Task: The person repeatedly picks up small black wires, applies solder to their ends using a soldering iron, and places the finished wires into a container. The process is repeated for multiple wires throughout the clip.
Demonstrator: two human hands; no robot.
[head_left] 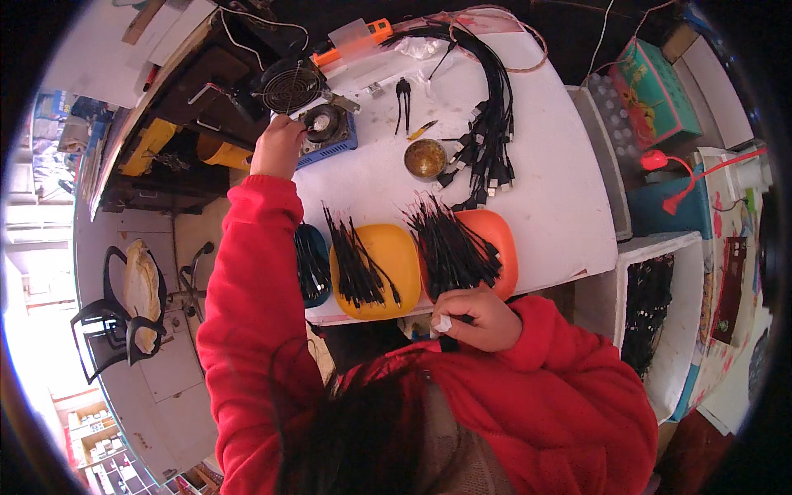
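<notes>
My left hand [279, 148] reaches out to the far left, beside a blue benchtop device with a round black pot [327, 124] that has a shiny middle. Its fingers are pinched together at the pot's left side; whatever is between them is too small to make out. Close to my body, my right hand [480, 322] is closed on a small white crumpled piece [444, 323], with something black beside it. Just beyond that hand lie black cables [450, 247] with thin stripped wires, piled on an orange tray [505, 276]. More black cables [356, 264] rest on a yellow tray [388, 304].
A dark blue tray [317, 295] with cables sits at the left. Farther back stand a round fan [290, 86], a small brown bowl [426, 158], yellow-handled cutters [423, 129] and a long cable bundle [495, 99]. To the right, a white foam box [689, 322] holds dark parts.
</notes>
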